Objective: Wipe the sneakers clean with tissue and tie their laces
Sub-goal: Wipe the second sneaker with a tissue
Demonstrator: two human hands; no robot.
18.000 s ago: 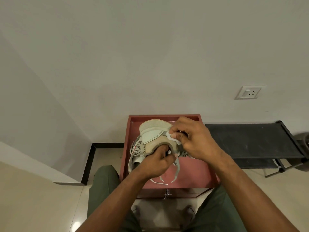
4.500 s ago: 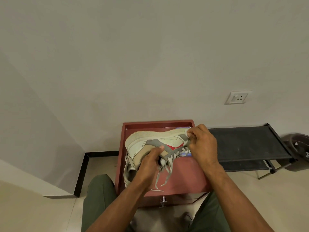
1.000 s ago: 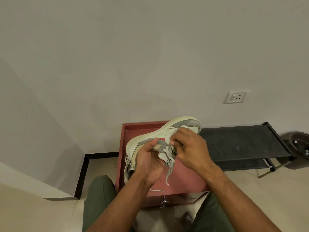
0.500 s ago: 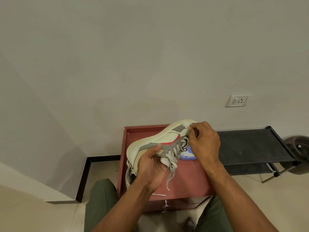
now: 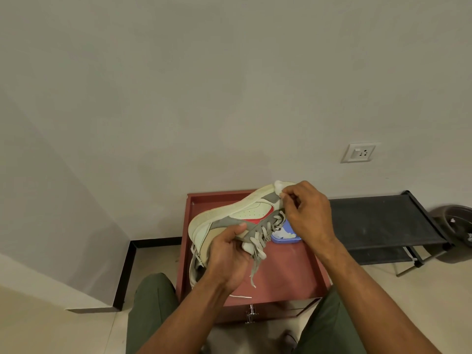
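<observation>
A cream, grey and red sneaker is held on its side above the red cabinet top, its sole turned toward the wall. My left hand grips it at the heel and collar. My right hand pinches a wad of white tissue against the toe. Loose grey laces dangle below the shoe. A second sneaker lies on the cabinet under my left hand, mostly hidden.
A blue tissue pack lies on the cabinet behind the shoe. A black low rack stands to the right, with a dark basin beyond it. The wall with a socket is close behind. My knees flank the cabinet front.
My right hand with the tissue has slid from the lace area out to the sneaker's toe. My left hand keeps the same hold on the heel end.
</observation>
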